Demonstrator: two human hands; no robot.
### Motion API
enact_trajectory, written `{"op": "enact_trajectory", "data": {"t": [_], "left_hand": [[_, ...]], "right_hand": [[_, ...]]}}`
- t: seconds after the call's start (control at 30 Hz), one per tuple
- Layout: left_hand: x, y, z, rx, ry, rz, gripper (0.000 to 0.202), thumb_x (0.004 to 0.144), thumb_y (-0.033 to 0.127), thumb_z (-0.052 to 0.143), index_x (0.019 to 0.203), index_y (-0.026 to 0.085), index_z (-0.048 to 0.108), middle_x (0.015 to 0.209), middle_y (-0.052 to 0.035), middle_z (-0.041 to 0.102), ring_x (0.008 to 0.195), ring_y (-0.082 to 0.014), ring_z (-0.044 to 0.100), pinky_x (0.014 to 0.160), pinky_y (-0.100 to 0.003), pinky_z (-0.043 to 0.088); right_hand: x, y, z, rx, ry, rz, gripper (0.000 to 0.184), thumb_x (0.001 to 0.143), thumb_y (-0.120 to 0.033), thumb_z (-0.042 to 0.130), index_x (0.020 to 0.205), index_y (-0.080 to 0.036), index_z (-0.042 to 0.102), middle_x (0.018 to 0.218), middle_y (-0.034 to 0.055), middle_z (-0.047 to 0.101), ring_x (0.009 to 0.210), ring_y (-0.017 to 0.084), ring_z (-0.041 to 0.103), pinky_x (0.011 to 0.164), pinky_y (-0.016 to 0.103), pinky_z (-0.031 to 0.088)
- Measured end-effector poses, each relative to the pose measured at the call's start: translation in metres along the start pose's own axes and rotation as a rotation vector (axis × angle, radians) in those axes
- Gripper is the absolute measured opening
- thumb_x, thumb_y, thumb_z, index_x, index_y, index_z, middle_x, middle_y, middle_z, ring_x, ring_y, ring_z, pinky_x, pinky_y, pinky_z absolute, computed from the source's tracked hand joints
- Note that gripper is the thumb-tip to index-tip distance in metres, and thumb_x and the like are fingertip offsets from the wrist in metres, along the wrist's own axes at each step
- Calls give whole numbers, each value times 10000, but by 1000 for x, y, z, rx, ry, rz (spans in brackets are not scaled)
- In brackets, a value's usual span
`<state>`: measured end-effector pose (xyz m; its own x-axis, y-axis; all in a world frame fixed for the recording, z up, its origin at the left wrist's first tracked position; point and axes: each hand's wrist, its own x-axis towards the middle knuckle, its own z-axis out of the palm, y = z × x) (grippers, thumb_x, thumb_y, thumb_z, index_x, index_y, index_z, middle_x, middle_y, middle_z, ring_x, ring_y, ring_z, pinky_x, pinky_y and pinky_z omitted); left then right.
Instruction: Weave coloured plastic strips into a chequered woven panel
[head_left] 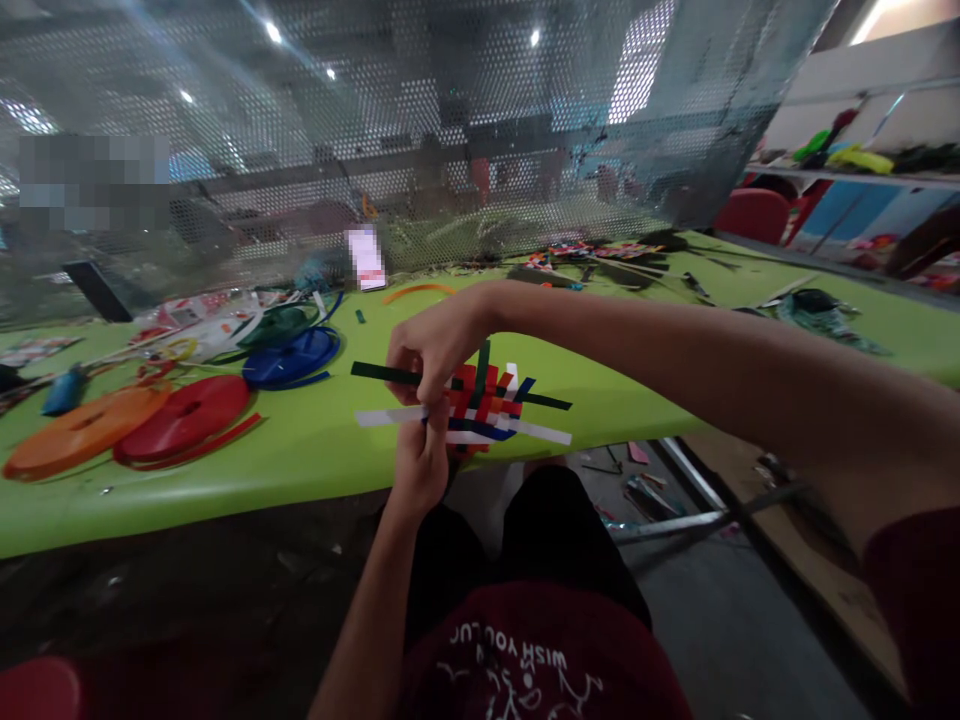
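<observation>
A small woven piece of flat coloured strips (491,400) is held up over the table's front edge, with red, orange, blue, white and dark green bands crossing. My left hand (421,468) grips its left side from below, thumb pressed on the weave near a white strip (382,417). From above, my right hand (442,340) reaches across with bent fingers pinching beside a dark green strip (367,371) that sticks out to the left. Loose strip ends poke out on the right and top. My fingers partly hide the left part of the weave.
On the green table (315,460) lie rolls of strip: orange (86,430), red (187,415) and blue (292,355). A phone (365,258) leans against the perforated metal screen (420,130). Scraps and strips lie along the back. A red chair (752,215) stands at right.
</observation>
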<state>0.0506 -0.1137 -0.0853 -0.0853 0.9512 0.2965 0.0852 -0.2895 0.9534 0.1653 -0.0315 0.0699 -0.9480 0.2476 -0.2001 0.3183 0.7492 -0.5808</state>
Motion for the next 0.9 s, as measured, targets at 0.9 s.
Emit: {"op": "enact_trajectory", "data": {"t": [0.9], "left_hand": [[-6,11,2,51,-116,106,533,938,590,501,600,184,571,515,4,503,459,-113,398,424,-250,304]], "right_hand": [[-7,4,-6,19,-29,34,95,759,-72,694,834,-126,716,680,-48,613,657,91,536,602,227,390]]}}
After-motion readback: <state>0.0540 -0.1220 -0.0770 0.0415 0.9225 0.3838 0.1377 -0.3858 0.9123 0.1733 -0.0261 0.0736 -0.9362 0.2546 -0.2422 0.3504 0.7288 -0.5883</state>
